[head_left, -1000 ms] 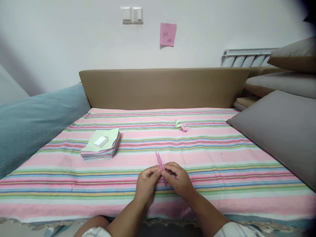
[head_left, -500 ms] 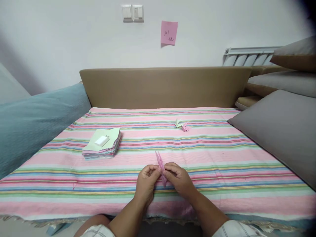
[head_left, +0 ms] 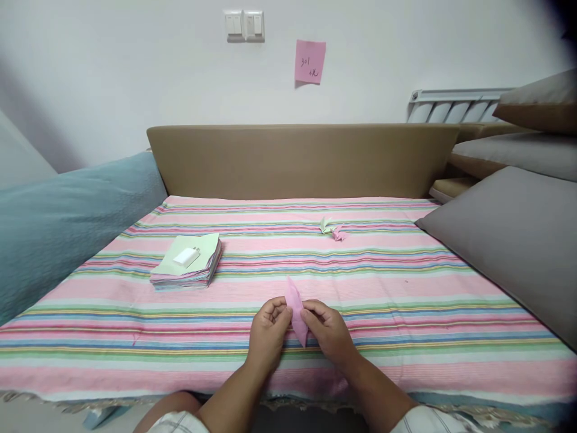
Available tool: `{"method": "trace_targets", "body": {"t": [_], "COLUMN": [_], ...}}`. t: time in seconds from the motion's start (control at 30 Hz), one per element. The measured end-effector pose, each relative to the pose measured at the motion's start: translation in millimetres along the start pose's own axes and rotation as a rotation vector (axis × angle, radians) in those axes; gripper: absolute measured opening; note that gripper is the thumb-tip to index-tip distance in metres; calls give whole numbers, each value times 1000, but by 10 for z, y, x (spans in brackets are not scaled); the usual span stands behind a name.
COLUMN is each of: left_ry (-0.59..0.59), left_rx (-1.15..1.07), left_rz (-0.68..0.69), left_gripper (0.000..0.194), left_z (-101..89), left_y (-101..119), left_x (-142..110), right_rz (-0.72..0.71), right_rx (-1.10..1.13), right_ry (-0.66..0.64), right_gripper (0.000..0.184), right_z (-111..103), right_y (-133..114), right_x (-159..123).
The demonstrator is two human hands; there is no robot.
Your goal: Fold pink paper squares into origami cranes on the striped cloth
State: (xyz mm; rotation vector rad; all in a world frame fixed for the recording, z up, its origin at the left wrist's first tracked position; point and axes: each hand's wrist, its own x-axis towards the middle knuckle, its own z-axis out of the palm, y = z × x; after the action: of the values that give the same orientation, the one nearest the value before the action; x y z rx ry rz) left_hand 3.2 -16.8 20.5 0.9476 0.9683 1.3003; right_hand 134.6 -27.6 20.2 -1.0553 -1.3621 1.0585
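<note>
A folded piece of pink paper (head_left: 296, 314), long and pointed at both ends, is held between my two hands above the striped cloth. My left hand (head_left: 269, 328) pinches its left edge between thumb and fingers. On the opposite edge, my right hand (head_left: 327, 328) grips it the same way. One broad face of the paper is turned toward me. Farther back lie a small pale green folded paper bird (head_left: 325, 227) and a pink one (head_left: 338, 234), close together.
On the left a stack of coloured paper (head_left: 184, 279) carries a white plug adapter (head_left: 186, 257). Grey cushions (head_left: 509, 222) pile up at the right. A brown backrest (head_left: 302, 161) runs along the rear of the striped cloth (head_left: 112, 343), and a blue bolster (head_left: 81, 210) borders the left.
The pink paper was nearly edge-on and looked thin; now it has turned or spread so its wider face shows. Both hands stay in almost the same place.
</note>
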Motion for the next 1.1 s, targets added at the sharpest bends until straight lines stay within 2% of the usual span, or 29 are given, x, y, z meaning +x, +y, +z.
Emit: {"method": "trace_targets", "body": {"t": [0.33,0.5,0.63,0.8,1.1], "left_ry": [-78,-4,42,0,-52], "left_rx": [-84,-86,-102,-94,-14], "left_rz": [-82,-87,-35,-77,-71], "left_gripper": [25,26,32,46,24], "left_z": [27,21,-10,-17,5], "left_y": [88,68,22,25,39], "left_x": [-21,-13,10,16,-12], "right_rz": [174,261,265,239,212], "right_rx": [340,482,475,437,329], "right_ry": [14,6,16,5,17], "right_gripper": [30,32,30,30,20], "right_z": [25,82,104,100,54], "right_y": [115,154,165,153,152], "right_x": [-12,-22,-26,-27,-26]}}
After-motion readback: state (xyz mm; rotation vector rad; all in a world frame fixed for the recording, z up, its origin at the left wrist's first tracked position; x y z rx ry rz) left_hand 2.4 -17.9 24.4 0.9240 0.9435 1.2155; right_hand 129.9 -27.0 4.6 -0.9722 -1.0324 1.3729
